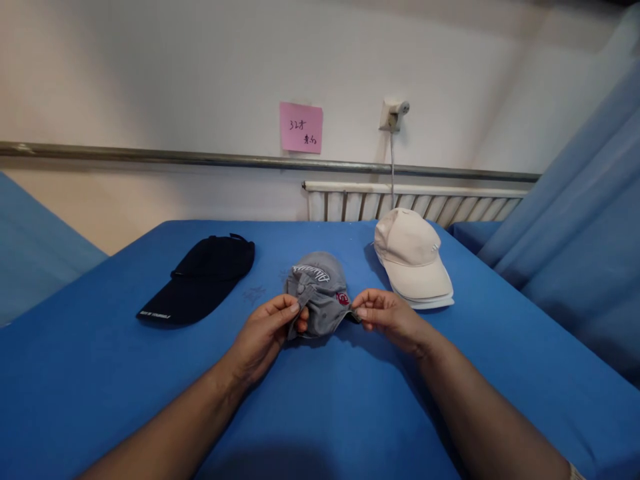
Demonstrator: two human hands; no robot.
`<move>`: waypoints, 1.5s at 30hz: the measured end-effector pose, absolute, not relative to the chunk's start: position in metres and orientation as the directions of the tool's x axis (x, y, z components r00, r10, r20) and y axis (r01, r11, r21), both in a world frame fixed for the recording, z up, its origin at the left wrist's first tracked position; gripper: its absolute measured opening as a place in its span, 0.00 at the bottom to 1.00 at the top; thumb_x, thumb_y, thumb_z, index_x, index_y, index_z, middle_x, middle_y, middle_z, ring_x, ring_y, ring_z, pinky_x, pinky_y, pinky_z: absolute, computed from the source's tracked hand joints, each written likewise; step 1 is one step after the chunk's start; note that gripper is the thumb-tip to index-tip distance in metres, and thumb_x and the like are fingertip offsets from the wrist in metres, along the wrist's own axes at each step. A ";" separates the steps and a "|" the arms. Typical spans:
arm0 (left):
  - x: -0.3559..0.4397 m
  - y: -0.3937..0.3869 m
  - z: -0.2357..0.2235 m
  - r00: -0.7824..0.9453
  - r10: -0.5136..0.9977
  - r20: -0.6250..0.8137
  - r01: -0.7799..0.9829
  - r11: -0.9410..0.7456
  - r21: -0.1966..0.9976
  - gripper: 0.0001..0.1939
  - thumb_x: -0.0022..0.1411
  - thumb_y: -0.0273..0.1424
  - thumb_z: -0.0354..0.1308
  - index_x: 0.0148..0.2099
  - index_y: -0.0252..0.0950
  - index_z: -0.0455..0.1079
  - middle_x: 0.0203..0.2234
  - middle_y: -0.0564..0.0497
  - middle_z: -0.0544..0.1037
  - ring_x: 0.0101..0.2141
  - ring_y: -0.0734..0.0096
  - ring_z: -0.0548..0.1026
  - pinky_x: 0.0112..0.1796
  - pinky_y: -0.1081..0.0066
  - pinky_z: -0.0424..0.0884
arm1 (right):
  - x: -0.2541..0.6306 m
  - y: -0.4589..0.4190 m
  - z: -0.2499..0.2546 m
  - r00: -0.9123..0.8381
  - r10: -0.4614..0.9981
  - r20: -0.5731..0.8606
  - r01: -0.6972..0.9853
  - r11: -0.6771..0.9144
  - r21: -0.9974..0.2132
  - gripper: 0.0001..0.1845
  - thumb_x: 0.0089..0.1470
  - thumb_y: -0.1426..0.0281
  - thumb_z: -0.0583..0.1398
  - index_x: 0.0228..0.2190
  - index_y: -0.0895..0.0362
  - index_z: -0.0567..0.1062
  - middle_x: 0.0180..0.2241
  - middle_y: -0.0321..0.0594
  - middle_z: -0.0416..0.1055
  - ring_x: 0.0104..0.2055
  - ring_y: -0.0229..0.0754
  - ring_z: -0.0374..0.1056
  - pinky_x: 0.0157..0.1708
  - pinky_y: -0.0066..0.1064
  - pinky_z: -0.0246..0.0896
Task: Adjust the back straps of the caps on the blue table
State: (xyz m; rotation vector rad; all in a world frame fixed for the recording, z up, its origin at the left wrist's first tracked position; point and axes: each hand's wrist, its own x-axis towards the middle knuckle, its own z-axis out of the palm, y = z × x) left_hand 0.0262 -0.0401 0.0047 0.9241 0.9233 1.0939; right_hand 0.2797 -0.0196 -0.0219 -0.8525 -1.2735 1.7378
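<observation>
A grey cap (pixel 325 310) with white lettering and a small red patch is in front of me, gripped at both sides. My left hand (pixel 267 333) pinches its left edge between thumb and fingers. On the opposite side, my right hand (pixel 387 317) pinches the right edge near the red patch. To the left lies a black cap (pixel 210 273) with white letters on its brim. Cream cap (pixel 407 243) sits at the right, stacked over another whose pale brim (pixel 435 303) shows underneath.
A blue cover (pixel 320 413) spreads over the table. Behind it are a wall with a metal rail (pixel 200 158), a white radiator (pixel 350 200), a pink note (pixel 301 128) and a plugged-in socket (pixel 393 117). Blue curtains (pixel 585 220) hang at the sides.
</observation>
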 end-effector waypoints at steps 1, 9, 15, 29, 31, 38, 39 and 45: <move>0.026 -0.040 0.005 0.196 0.970 -0.141 -0.308 0.198 0.930 0.11 0.54 0.34 0.70 0.32 0.34 0.73 0.28 0.49 0.79 0.27 0.72 0.75 0.33 0.72 0.71 | 0.280 -0.019 -0.021 -0.440 0.895 -0.067 -0.252 -0.195 -0.948 0.19 0.43 0.60 0.72 0.34 0.57 0.76 0.26 0.31 0.69 0.24 0.31 0.59 0.27 0.27 0.54; 0.029 -0.043 -0.001 0.216 0.973 -0.078 -0.273 0.137 0.952 0.09 0.53 0.33 0.70 0.30 0.36 0.74 0.48 0.42 0.81 0.49 0.56 0.77 0.48 0.67 0.68 | 0.278 -0.017 -0.025 -0.399 0.911 -0.102 -0.327 -0.245 -0.913 0.18 0.42 0.61 0.73 0.32 0.57 0.79 0.25 0.31 0.68 0.23 0.31 0.57 0.25 0.26 0.51; 0.033 -0.037 -0.015 0.249 0.968 -0.029 -0.094 0.054 0.994 0.09 0.53 0.31 0.71 0.26 0.36 0.74 0.57 0.40 0.74 0.61 0.50 0.67 0.51 0.65 0.67 | 0.263 -0.022 -0.034 -0.482 0.871 -0.093 -0.311 -0.270 -0.911 0.19 0.41 0.59 0.74 0.31 0.57 0.78 0.25 0.32 0.69 0.23 0.32 0.58 0.25 0.27 0.52; 0.030 -0.029 -0.015 0.083 0.978 -0.191 -0.323 0.208 0.923 0.10 0.57 0.32 0.70 0.34 0.34 0.71 0.38 0.43 0.83 0.40 0.63 0.81 0.43 0.67 0.76 | 0.249 -0.016 -0.057 -0.274 0.962 0.001 -0.108 -0.030 -0.994 0.14 0.48 0.60 0.67 0.32 0.55 0.73 0.22 0.30 0.66 0.23 0.34 0.60 0.27 0.28 0.56; 0.029 -0.030 -0.013 0.044 0.981 -0.191 -0.361 0.194 0.912 0.06 0.61 0.29 0.65 0.35 0.33 0.71 0.39 0.43 0.83 0.37 0.64 0.82 0.40 0.67 0.78 | 0.247 -0.017 -0.060 -0.273 0.961 0.039 -0.021 0.035 -0.999 0.11 0.50 0.62 0.64 0.33 0.55 0.72 0.24 0.30 0.67 0.25 0.35 0.60 0.27 0.28 0.56; 0.028 -0.031 -0.005 -0.006 0.987 -0.162 -0.427 0.144 0.893 0.04 0.65 0.26 0.60 0.35 0.32 0.71 0.37 0.44 0.83 0.31 0.68 0.81 0.35 0.69 0.78 | 0.246 -0.024 -0.066 -0.290 0.947 0.137 0.205 0.201 -0.958 0.08 0.54 0.71 0.56 0.35 0.55 0.75 0.26 0.31 0.68 0.26 0.34 0.59 0.28 0.26 0.53; 0.029 -0.032 -0.005 0.019 0.986 -0.165 -0.417 0.157 0.895 0.04 0.64 0.27 0.62 0.35 0.33 0.71 0.36 0.44 0.83 0.31 0.68 0.81 0.35 0.69 0.78 | 0.246 -0.023 -0.066 -0.288 0.947 0.139 0.197 0.201 -0.960 0.08 0.53 0.71 0.56 0.35 0.55 0.75 0.26 0.31 0.68 0.26 0.34 0.59 0.27 0.26 0.53; 0.034 -0.041 -0.011 0.271 0.946 -0.178 -0.277 0.254 0.927 0.13 0.57 0.35 0.70 0.35 0.35 0.71 0.37 0.45 0.84 0.37 0.64 0.82 0.42 0.68 0.75 | 0.246 -0.022 -0.056 -0.317 0.947 0.046 -0.112 0.011 -0.994 0.06 0.50 0.66 0.64 0.31 0.55 0.74 0.24 0.30 0.69 0.23 0.33 0.62 0.27 0.27 0.58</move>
